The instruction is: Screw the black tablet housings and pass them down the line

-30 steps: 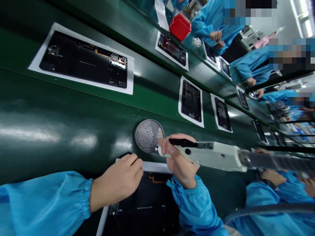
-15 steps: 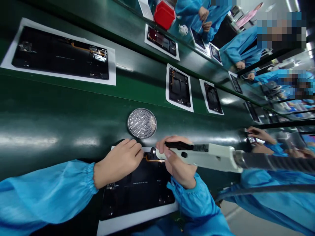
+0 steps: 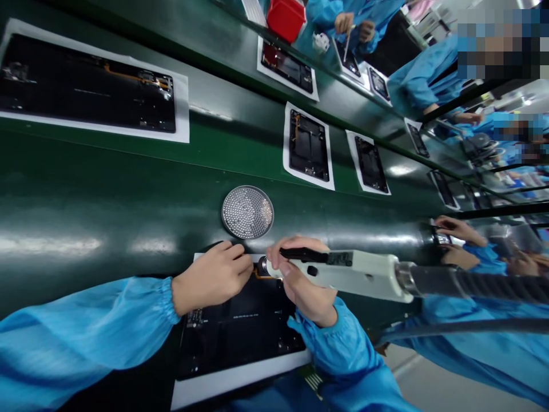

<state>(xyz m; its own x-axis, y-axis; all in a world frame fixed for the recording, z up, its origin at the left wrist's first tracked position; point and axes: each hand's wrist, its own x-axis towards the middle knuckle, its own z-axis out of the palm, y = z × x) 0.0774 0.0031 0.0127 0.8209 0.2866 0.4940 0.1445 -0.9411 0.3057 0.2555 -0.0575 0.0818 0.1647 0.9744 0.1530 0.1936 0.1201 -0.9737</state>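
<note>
Right hand (image 3: 305, 287) grips a white driver (image 3: 364, 276) (black-levered); beneath the left hand (image 3: 214, 279), curled, its pinch unclear, lies a black panel (image 3: 240, 337).

The white plastic electric screwdriver (image 3: 364, 276) has left the round perforated silver tray (image 3: 247, 212) (tip now near the closest white paper sheet (image 3: 242, 375)'s far edge).

Person's left hand (image 3: 212, 279) back up, fingers (image 3: 241, 265) curled, left forearm (image 3: 94, 323) in from left; right hand (image 3: 306, 286) just right of it, gripping, right forearm (image 3: 349, 349) from near right.
</note>
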